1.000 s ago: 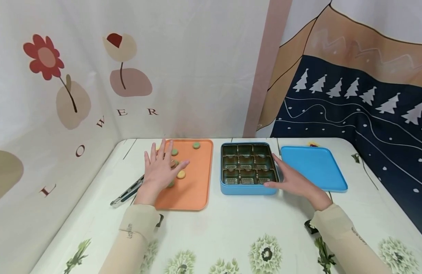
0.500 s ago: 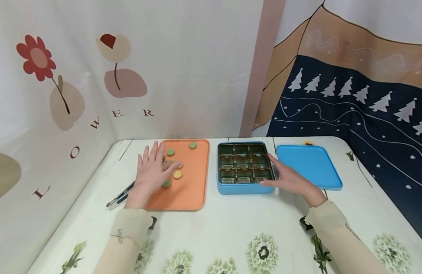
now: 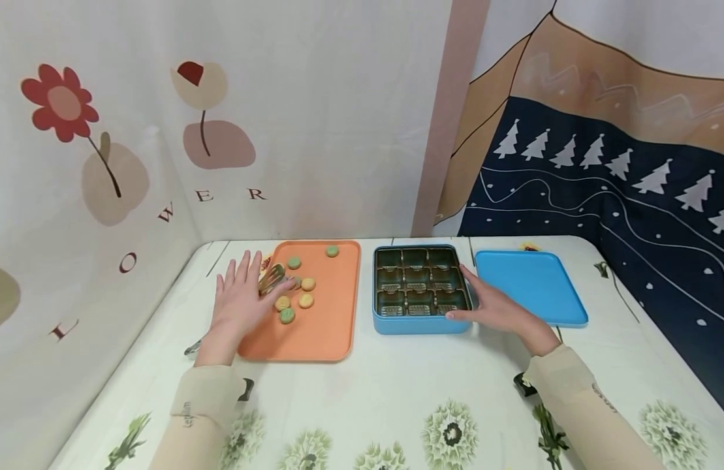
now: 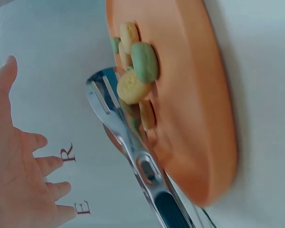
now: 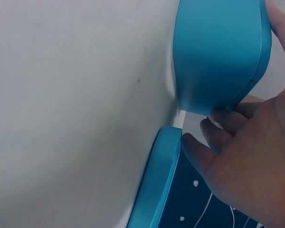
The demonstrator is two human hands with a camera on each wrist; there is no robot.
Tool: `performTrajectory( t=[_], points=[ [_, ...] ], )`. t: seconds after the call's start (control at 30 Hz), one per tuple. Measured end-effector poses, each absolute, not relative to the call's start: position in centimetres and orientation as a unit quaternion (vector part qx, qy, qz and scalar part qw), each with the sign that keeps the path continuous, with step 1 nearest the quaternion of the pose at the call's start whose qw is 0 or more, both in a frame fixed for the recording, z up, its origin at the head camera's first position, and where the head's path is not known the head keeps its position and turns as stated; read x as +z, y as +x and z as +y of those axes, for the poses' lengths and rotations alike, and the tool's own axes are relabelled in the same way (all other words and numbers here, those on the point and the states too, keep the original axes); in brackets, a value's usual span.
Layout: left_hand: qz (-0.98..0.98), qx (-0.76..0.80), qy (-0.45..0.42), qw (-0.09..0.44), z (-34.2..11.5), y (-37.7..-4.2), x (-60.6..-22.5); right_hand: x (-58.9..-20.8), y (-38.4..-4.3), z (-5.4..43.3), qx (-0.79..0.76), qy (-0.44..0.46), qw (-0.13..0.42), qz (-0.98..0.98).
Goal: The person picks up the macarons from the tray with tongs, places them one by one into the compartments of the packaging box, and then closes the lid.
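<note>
Blue tin [image 3: 417, 325], just right of centre: its right side is gripped by the right hand [image 3: 503, 305]; likely light, stiff (slick, too!), best held by opposite walls. Left hand [image 3: 239, 300] seen spread, nothing held.

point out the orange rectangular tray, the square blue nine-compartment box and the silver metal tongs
Orange rectangular tray [image 3: 332, 320]: head view, bare floor toward its lower right.
Square blue nine-compartment box [image 3: 421, 325]: head view, front wall.
Silver metal tongs [image 4: 132, 142]: left wrist view, metal shaft just behind the slotted tip.
</note>
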State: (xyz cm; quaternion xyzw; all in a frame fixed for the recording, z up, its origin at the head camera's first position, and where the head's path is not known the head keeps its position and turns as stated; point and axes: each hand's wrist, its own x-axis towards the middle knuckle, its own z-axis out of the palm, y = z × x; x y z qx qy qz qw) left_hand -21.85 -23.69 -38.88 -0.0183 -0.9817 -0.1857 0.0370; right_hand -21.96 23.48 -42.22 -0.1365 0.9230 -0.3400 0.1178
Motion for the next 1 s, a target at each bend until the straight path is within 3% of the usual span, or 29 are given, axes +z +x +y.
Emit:
performTrajectory(
  t=[1.0],
  points=[
    [-0.985,-0.171,0.004,0.029,-29.4,-20.5,-41.3,-42.4,-21.8,23.7,-0.349,-0.137,0.119,0.92]
  ],
)
